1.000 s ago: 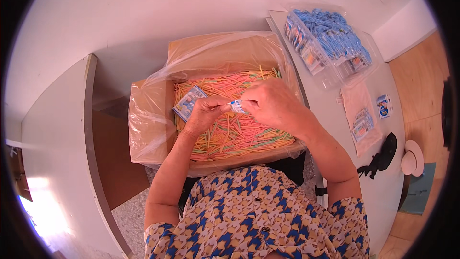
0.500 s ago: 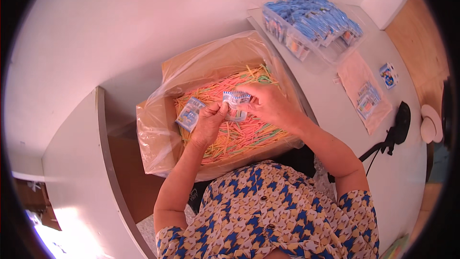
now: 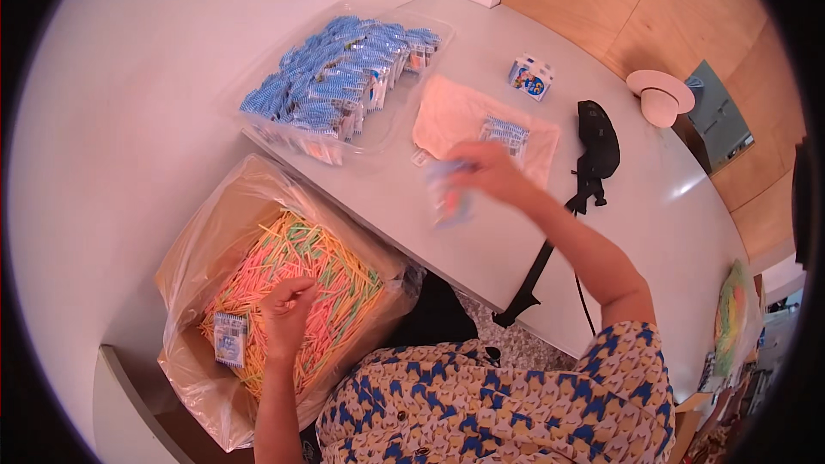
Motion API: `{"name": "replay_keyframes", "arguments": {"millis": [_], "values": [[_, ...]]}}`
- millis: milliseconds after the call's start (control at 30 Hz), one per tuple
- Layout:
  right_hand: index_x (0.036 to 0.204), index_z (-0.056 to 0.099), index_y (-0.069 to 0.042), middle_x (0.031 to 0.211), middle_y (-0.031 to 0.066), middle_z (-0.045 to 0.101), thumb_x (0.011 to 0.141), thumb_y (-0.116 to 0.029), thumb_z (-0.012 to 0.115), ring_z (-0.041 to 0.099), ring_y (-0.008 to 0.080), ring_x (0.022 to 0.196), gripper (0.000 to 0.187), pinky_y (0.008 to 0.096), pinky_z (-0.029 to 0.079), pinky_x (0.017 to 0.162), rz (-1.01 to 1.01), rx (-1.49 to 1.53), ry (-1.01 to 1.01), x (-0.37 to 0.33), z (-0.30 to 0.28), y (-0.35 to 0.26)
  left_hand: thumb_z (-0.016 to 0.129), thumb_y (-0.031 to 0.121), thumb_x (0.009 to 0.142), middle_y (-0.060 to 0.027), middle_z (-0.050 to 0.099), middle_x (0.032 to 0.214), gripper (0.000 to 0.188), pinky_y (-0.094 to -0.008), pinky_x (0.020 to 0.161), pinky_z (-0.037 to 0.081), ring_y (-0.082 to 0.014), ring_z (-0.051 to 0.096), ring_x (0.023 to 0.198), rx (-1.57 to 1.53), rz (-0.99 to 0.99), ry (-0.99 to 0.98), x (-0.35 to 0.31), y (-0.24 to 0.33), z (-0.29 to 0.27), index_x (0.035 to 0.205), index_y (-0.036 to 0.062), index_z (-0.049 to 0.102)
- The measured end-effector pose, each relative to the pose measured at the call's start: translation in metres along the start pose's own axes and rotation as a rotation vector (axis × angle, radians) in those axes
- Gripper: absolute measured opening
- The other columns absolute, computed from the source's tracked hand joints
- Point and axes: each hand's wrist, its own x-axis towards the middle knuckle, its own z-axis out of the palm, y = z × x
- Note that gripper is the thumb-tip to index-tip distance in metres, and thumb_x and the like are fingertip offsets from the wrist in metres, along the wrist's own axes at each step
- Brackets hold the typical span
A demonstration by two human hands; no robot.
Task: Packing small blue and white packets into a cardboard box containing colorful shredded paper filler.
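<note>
A cardboard box (image 3: pixel 215 232) lined with clear plastic holds a heap of thin coloured sticks (image 3: pixel 301 283) in pink, orange, yellow and green. My left hand (image 3: pixel 288 309) rests on the sticks with its fingers curled; whether it pinches any is hidden. A small blue-and-white packet (image 3: pixel 230 339) lies on the sticks beside it. My right hand (image 3: pixel 485 170) is stretched out over the white table (image 3: pixel 516 249), blurred by motion, holding a small filled packet (image 3: pixel 451 198). Just beyond it lies a pile of flat clear bags (image 3: pixel 468 125).
A clear tray (image 3: pixel 344 77) full of several blue packets stands at the table's far side. A small blue-and-white box (image 3: pixel 531 77), a black pouch with a strap (image 3: pixel 595 150) and a round pale hat (image 3: pixel 660 96) sit further right. White wall lies to the left.
My right hand has left the box and swung right over the table with a packet. My left hand stayed on the sticks. The view turned toward the table.
</note>
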Motion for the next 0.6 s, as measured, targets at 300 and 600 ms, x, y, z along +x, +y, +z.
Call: {"name": "replay_keyframes", "arguments": {"millis": [300,600], "values": [[0.113,0.061,-0.004,0.117,0.0159,0.058,0.081,-0.014,0.066,0.054,0.0327,0.111,0.034,0.0404,0.042,0.097,0.055,-0.905,0.475,-0.046,-0.078,0.132,0.071,0.011,0.07,-0.0089,0.061,0.103,0.033,-0.0437,0.082,0.044,-0.0321,0.053,0.1,1.23,0.059,0.189,-0.013,-0.031,-0.101,0.102,0.0077,0.062],[0.105,0.06,0.002,0.114,0.0137,0.057,0.082,0.005,0.059,0.055,0.0288,0.107,0.024,0.0342,0.044,0.093,-0.438,-0.606,0.203,-0.004,-0.001,-0.021,0.084,0.024,0.06,-0.0103,0.053,0.115,0.076,-0.0509,0.089,0.038,-0.0332,0.051,0.109,1.148,-0.433,0.3,-0.04,-0.047,-0.127,0.127,0.0155,0.048]]}}
